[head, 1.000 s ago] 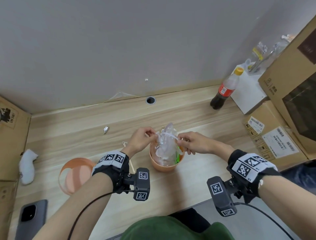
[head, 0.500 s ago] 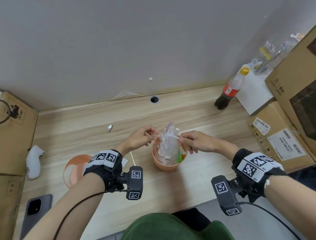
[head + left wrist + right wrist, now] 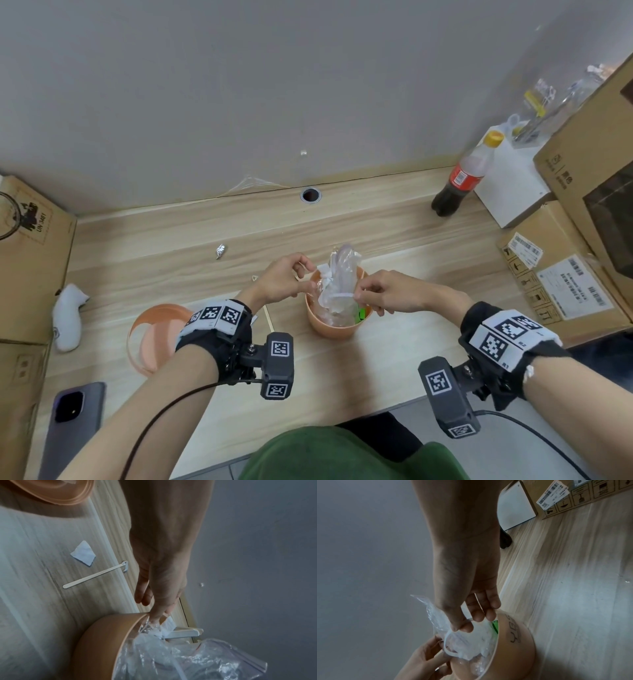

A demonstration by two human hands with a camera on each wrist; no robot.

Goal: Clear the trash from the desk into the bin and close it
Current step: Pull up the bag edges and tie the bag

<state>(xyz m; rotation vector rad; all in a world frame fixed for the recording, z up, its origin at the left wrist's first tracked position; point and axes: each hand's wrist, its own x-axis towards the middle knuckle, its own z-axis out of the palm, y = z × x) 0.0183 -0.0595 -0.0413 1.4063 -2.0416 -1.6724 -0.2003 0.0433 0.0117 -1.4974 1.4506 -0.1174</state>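
Observation:
A small orange bin stands mid-desk with a crumpled clear plastic bag sticking up out of it. My left hand pinches the bag and a white scrap at the bin's left rim. My right hand pinches a white band of the bag over the right rim. The bin's orange lid lies to the left. Loose trash lies on the desk: a foil scrap, a wooden stick and a white paper scrap.
A cola bottle and a white box stand at the back right, with cardboard boxes beside them. Another carton, a white object and a phone are at the left.
Both hands have slid lower on the bag toward the bin's rim, so the bag's top now stands above them. The bin has stayed in place.

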